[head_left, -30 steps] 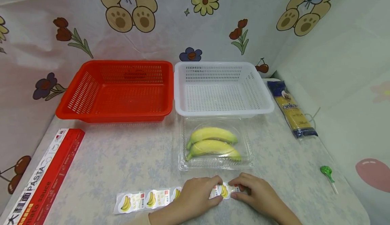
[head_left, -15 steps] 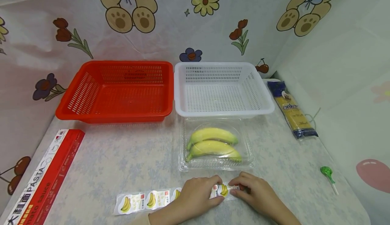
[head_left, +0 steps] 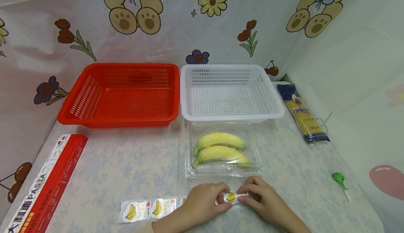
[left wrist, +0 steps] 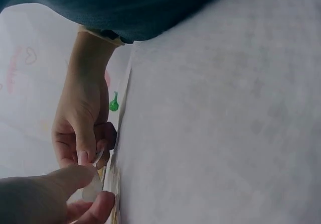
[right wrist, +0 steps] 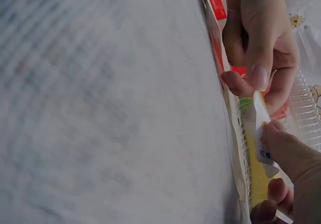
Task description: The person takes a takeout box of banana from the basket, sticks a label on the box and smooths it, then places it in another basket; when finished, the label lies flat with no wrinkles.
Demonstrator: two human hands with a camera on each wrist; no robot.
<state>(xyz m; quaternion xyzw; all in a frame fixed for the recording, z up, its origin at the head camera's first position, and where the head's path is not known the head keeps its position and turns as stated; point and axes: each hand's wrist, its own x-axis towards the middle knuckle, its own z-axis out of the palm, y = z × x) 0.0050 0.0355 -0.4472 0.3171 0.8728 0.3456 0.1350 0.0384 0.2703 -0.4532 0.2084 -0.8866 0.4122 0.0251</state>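
Note:
A banana-printed sticker [head_left: 231,197] bends up between my two hands at the front of the table. My left hand [head_left: 203,199] pinches its left end between thumb and finger, and my right hand [head_left: 265,199] pinches its right end. In the right wrist view the raised sticker [right wrist: 263,133] shows curled, with both thumbs on it. The strip of banana stickers [head_left: 146,210] lies flat to the left, partly hidden by my left hand and forearm. Just beyond my hands, a lidded clear plastic box [head_left: 224,172] contains two bananas [head_left: 222,153].
A red basket [head_left: 135,120] and a white basket [head_left: 231,115] stand side by side at the back. At left lies a red pasta box [head_left: 53,177]. A pasta bag [head_left: 303,115] and a green lollipop [head_left: 338,178] lie at right.
The sticker between my hands has bent upward and its left end has lifted. My right hand's fingers have risen slightly; the left hand has barely shifted.

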